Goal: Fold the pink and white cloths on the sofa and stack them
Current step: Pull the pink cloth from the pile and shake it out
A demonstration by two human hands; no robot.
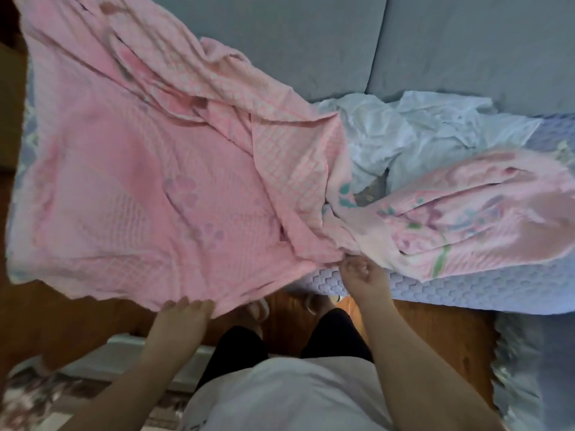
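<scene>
Grey-blue upholstery: sofa (280, 42), the landmark; its seat carries a lilac quilted cover (466, 293).
Pink waffle-weave cloth (140, 181): largest piece, spread rumpled over the sofa's left seat, its near edge hanging past the sofa front.
Pink floral cloth (466, 213): bunched on the sofa's right seat, touching the first.
White cloth (404, 129): crumpled against the sofa back, between the two pinks.
Left hand (180, 318): fingers on the hanging near edge of the waffle cloth; whether it grips or only touches, cannot tell.
Right hand (364, 275): fingers curled, pinching the waffle cloth's corner at the sofa front.
Step, judged: squaring the waffle cloth for its first fold.
Advice: pull it clear of the floral cloth, tension both corners evenly, and smooth the creases before folding.
</scene>
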